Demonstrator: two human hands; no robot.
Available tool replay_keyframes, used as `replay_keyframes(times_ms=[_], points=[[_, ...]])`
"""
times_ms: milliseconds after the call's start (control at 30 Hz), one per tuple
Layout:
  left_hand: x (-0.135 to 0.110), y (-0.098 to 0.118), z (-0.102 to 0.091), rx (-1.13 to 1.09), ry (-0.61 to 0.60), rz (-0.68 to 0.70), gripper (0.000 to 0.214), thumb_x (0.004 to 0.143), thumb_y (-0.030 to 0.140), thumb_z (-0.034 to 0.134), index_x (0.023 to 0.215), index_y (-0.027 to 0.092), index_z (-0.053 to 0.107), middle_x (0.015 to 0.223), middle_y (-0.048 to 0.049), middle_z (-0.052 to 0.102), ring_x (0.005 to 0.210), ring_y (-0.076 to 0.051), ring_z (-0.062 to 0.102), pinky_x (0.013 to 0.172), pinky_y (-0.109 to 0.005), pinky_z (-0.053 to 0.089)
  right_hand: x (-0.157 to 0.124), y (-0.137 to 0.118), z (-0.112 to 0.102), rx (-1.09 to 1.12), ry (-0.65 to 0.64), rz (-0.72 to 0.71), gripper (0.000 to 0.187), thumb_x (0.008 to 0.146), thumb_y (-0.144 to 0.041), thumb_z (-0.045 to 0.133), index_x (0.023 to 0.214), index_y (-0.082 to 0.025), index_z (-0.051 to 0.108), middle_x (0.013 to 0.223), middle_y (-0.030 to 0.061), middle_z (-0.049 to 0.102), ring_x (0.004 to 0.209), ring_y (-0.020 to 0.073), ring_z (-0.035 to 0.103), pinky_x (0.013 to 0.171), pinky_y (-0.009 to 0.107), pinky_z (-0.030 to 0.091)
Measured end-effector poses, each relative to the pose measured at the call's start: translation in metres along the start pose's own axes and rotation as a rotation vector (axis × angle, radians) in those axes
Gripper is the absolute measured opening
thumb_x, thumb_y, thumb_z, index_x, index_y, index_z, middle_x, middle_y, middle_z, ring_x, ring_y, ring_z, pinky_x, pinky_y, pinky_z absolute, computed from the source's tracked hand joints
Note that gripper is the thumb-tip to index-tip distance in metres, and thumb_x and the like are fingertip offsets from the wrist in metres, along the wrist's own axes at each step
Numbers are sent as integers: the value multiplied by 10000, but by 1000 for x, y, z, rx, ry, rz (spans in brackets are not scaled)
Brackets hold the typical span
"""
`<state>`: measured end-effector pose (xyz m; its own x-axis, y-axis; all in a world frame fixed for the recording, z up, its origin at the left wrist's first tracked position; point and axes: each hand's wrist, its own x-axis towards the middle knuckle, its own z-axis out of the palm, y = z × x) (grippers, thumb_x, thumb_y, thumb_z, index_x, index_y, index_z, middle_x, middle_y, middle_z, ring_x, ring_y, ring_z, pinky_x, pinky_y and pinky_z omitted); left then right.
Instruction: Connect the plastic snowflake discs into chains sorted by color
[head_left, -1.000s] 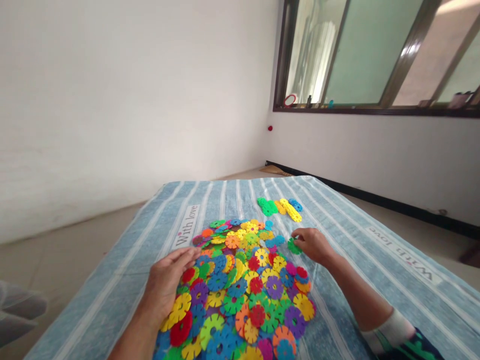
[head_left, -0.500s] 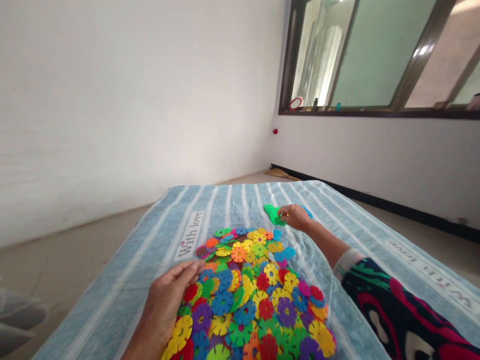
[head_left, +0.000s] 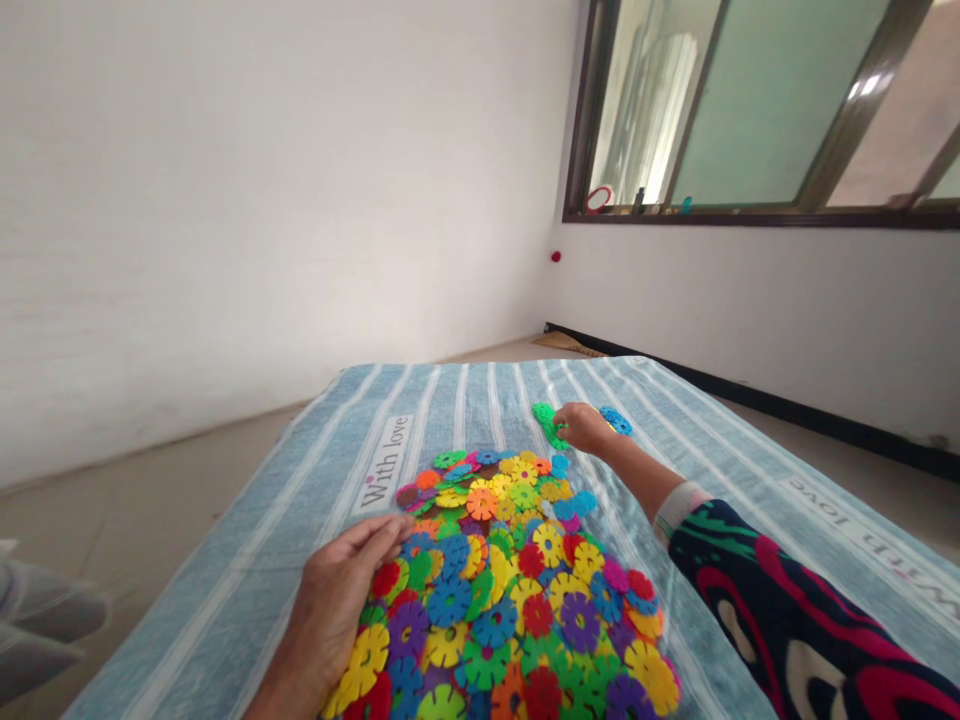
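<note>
A wide heap of flower-shaped plastic discs (head_left: 495,620) in many colours, with notched edges, spreads over the near middle of the cloth. My left hand (head_left: 341,580) lies along the heap's left edge, its fingers stretched out and its thumb beside them, holding nothing visible. Farther off, my right hand (head_left: 589,428) has its fingers bent together in a pinch at a small green pile of discs (head_left: 544,415). What sits between those fingertips is too small to make out. Just beyond that hand, a small pile of blue discs (head_left: 616,420) is partly covered by it.
A blue-grey striped cloth (head_left: 300,480) with "With love" labels covers the surface under the discs. White walls (head_left: 262,200) stand behind, and a window (head_left: 750,110) with small items on its sill is at the upper right. Translucent plastic (head_left: 45,610) shows at the lower left.
My right hand has shifted slightly at the green pile, and more of the blue pile shows beside it. The view has tilted a little; my left hand stays at the heap's edge.
</note>
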<state>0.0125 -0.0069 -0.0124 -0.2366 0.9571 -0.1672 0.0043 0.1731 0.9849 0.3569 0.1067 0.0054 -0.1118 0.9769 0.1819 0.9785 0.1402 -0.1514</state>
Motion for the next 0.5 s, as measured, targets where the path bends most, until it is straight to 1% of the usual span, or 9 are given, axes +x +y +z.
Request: replay_keyframes(times_ms=[167, 333, 400, 500], points=[[1, 0, 2, 11, 4, 26, 306, 610, 382, 729, 833, 175, 753, 889, -72, 778, 900, -229, 707, 853, -310, 548, -3, 7, 4, 8, 56, 53, 317, 773, -130, 595, 1054, -199, 725, 1114, 84, 699, 1027, 223, 629, 869, 264, 441], [2, 0, 1, 2, 11, 35, 318, 585, 382, 743, 822, 171, 755, 861, -74, 777, 881, -232, 711, 805, -307, 566, -15, 15, 8, 46, 96, 152, 353, 747, -117, 603, 1075, -190, 712, 965, 73, 735, 913, 220, 660, 765, 262, 455], [2, 0, 1, -6, 13, 32, 316, 577, 384, 748, 811, 171, 755, 852, -73, 777, 873, -228, 712, 795, -294, 567, -22, 16, 9, 70, 115, 186, 368, 747, -120, 604, 1093, -191, 706, 939, 72, 739, 888, 218, 665, 734, 261, 452], [3, 1, 1, -20, 7, 36, 317, 563, 381, 765, 806, 178, 756, 836, -70, 777, 864, -234, 715, 778, -299, 572, -35, 16, 8, 116, 142, 220, 332, 761, -140, 606, 1069, -199, 715, 916, 61, 740, 862, 208, 670, 713, 257, 447]])
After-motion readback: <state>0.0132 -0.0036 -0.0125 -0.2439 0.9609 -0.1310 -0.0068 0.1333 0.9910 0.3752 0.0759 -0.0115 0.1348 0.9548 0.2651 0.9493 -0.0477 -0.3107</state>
